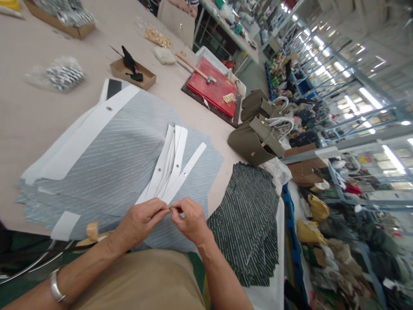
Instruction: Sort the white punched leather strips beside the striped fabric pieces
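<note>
My left hand (142, 220) and my right hand (190, 219) meet fingertip to fingertip at the near ends of several white strips (171, 165), each pinching there. The strips fan out away from me, each with a small punched hole. They lie on a stack of grey-blue striped sheets (109, 163) with white bands, spread over the beige table (29, 112). A metal bangle sits on my left wrist.
A pile of dark striped pieces (248, 224) lies at my right. Beyond stand olive handbags (254, 137), a red board (213, 86) with a hammer (196, 69), a small box with black parts (132, 71), gold fittings (158, 38) and bagged hardware (61, 74).
</note>
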### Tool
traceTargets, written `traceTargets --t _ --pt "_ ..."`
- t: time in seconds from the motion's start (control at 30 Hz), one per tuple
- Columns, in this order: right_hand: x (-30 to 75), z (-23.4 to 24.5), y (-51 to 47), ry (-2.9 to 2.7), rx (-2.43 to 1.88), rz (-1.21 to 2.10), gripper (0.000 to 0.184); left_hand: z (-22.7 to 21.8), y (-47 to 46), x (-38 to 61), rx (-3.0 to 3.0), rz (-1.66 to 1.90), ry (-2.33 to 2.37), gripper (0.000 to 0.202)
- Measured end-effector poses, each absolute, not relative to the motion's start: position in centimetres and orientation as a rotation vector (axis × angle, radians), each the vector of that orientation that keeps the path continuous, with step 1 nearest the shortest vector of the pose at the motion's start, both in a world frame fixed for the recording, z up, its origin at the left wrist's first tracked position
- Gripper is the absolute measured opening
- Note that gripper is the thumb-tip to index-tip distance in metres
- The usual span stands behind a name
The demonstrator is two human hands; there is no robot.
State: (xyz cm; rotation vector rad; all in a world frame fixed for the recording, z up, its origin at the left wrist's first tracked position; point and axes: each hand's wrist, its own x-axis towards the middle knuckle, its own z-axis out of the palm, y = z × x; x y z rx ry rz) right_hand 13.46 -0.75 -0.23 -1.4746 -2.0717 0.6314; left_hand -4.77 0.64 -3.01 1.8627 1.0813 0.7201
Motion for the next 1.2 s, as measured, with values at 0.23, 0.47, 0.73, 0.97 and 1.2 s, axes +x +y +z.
traceTargets --t 0.23,0.47,0.73,0.97,1.2 --pt "15.8 -5.5 5.8 -0.992 -1.771 1.079 0.021 -3.6 0.6 -4.4 1.806 0.681 1.105 0.028" --pt "16.4 -8.3 9.8 -0.823 -1.77 1.221 0.028 -5.6 0.8 -4.9 1.809 0.559 1.185 0.031" --pt "17.0 -8.9 10.1 -1.16 -2.023 1.102 0.029 -6.4 0.7 -5.2 1.809 0.528 1.198 0.03" --pt "17.2 -8.0 9.6 -0.999 -2.185 1.176 0.048 -4.5 0.8 -4.8 1.794 0.53 1.101 0.029" --pt "15.8 -7.2 7.1 -1.287 -2.093 1.1 0.09 -3.3 -0.6 -3.9 1.786 0.502 1.047 0.028"
